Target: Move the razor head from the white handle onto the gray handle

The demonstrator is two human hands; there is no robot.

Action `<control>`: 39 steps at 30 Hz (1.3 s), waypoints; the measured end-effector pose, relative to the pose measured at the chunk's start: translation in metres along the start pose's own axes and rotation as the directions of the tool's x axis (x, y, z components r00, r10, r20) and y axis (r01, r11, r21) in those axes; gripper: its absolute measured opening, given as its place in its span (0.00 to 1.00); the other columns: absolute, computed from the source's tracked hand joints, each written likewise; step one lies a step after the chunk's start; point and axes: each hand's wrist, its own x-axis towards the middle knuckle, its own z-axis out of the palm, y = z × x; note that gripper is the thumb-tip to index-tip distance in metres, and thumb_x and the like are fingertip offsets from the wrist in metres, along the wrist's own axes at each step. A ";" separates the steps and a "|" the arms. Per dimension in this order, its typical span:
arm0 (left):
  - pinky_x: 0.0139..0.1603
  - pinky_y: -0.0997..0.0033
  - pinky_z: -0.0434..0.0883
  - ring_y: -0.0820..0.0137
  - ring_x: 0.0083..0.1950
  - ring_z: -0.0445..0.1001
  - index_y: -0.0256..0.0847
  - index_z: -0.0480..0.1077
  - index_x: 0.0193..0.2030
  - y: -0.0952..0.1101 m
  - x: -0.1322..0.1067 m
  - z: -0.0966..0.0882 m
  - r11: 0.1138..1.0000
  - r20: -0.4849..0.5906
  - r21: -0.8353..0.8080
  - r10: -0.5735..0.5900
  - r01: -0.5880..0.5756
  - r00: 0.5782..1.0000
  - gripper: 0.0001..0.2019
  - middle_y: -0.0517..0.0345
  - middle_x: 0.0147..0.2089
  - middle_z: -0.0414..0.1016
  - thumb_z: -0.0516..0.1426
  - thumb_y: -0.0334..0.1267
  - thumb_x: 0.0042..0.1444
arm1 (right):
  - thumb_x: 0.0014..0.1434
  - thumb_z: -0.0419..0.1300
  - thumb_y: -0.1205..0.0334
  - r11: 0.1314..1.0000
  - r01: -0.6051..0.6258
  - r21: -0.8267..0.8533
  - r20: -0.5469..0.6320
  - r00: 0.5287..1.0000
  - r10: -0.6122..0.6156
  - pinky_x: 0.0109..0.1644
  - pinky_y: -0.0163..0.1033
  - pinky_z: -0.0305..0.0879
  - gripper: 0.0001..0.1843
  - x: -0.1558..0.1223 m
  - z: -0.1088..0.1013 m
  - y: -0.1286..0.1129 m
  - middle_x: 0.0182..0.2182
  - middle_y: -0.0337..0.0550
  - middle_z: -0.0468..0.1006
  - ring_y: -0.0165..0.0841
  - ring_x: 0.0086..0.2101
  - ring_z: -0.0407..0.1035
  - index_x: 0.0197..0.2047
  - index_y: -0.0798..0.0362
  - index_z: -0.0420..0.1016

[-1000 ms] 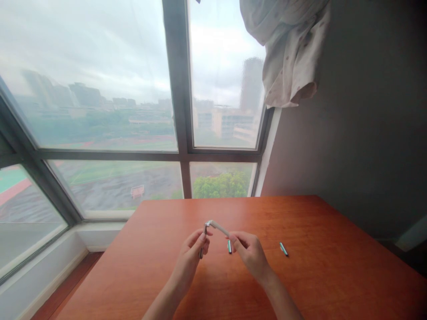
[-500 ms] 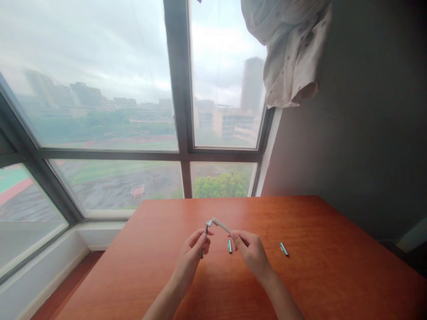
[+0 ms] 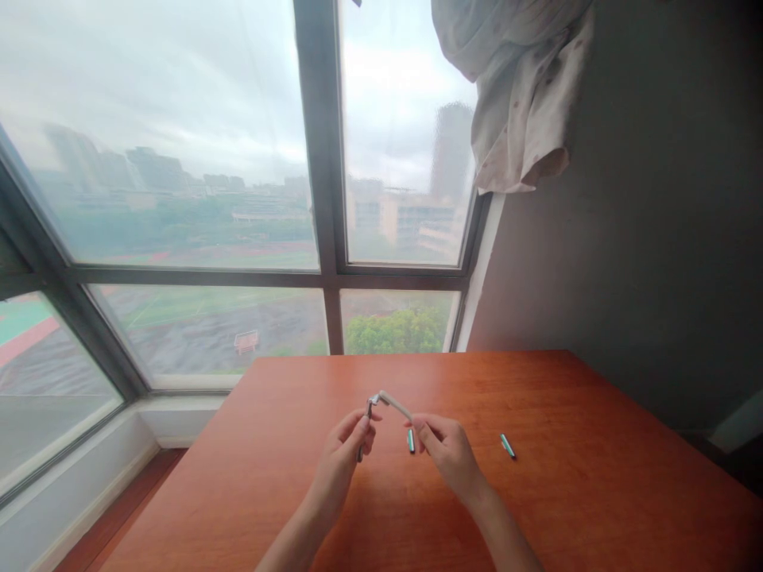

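Pinching a slim silvery metal piece [image 3: 369, 408] between thumb and fingers of the left hand [image 3: 342, 449], raised over the middle of the worktop [image 3: 226, 485], steeply tilted, with a darker lower end poking out below the grip. Pinching the near end of a pale rod [image 3: 396, 403] between thumb and fingers of the right hand [image 3: 448, 453], likewise over the worktop's middle, slanting up toward the top of the metal piece. Coming together there at an angle; too small to tell whether joined or merely close. Lying on the middle of the worktop, just behind the right fingers in view, see a small green-and-dark strip [image 3: 411, 441]. Lying farther toward the worktop's right side, see a second strip [image 3: 508, 446], slightly askew. Beyond the worktop's far edge, see a grey-framed window [image 3: 196, 135] and, through it, a green tree [image 3: 393, 330]. Above the worktop's far edge, see a bunched pale curtain [image 3: 524, 103]; to the worktop's right, a dark wall [image 3: 644, 199].
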 end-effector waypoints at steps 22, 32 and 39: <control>0.27 0.74 0.53 0.74 0.24 0.56 0.38 0.74 0.35 -0.003 0.001 -0.002 1.000 0.019 -0.014 -0.006 0.007 1.000 0.20 0.64 0.21 0.60 0.63 0.55 0.46 | 0.65 0.50 0.46 0.996 0.047 -0.081 -0.018 0.999 -0.048 0.27 0.32 0.56 0.26 0.000 -0.002 0.001 0.19 0.38 0.70 0.29 0.22 0.64 0.37 0.58 0.81; 0.27 0.74 0.54 0.74 0.25 0.56 0.38 0.73 0.35 -0.002 0.000 -0.002 1.000 0.018 -0.013 -0.014 0.014 1.000 0.20 0.64 0.22 0.60 0.62 0.55 0.47 | 0.65 0.49 0.48 0.991 0.084 -0.107 -0.005 0.996 -0.085 0.28 0.32 0.55 0.25 0.000 -0.002 -0.001 0.18 0.37 0.68 0.29 0.22 0.62 0.27 0.56 0.76; 0.26 0.74 0.54 0.75 0.25 0.56 0.38 0.73 0.36 0.000 -0.002 -0.001 0.999 0.019 -0.038 -0.020 0.021 1.000 0.20 0.65 0.21 0.60 0.63 0.55 0.47 | 0.66 0.49 0.49 0.983 0.109 -0.150 -0.004 0.994 -0.111 0.28 0.31 0.52 0.26 -0.001 -0.002 -0.004 0.19 0.36 0.67 0.28 0.22 0.61 0.23 0.55 0.71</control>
